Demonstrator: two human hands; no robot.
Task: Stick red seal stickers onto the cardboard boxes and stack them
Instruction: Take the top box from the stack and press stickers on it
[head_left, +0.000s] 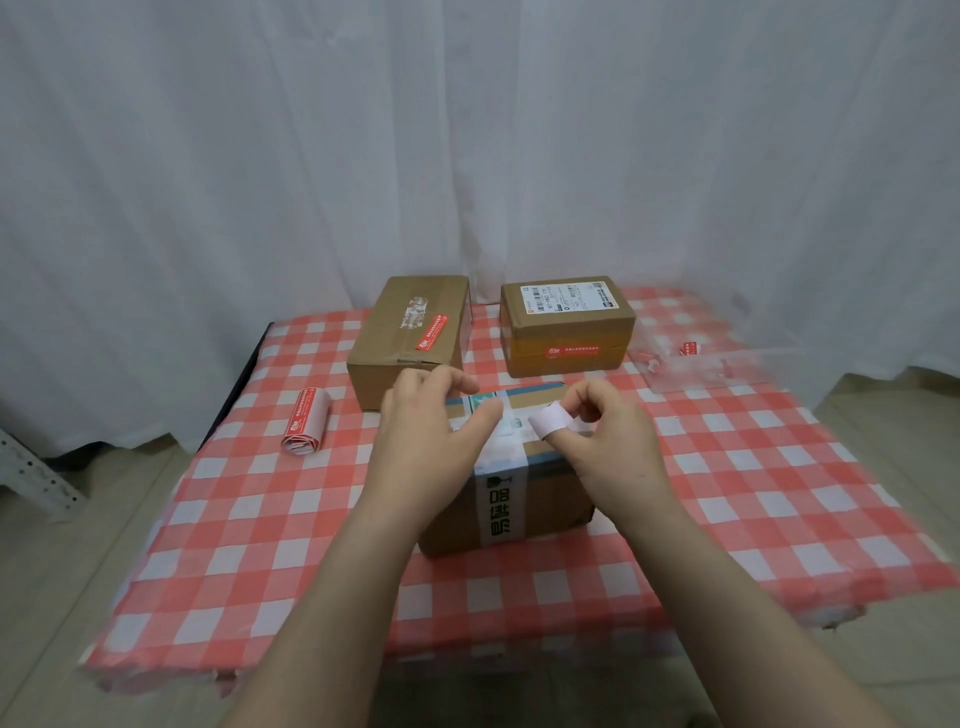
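Left hand (426, 431): fingers loosely apart, gripping nothing, over the top of the near cardboard box (540, 499).
Right hand (613, 441): thumb and fingers pinched a pale sticker strip (550, 422) just above that box's top.
Near cardboard box: lay under both hands on the checked tablecloth (727, 493).
Back-left box (410, 364), back-right box (566, 327): apart, unstacked, each bearing a red seal sticker (432, 332).
Sticker roll (306, 421): lay left of the boxes.

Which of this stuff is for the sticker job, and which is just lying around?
For the job: near box, far left box, far right box (both already stickered), sticker roll, pale strip pinched by the right hand.
Lying about: clear plastic bag, white curtain, grey metal rack.
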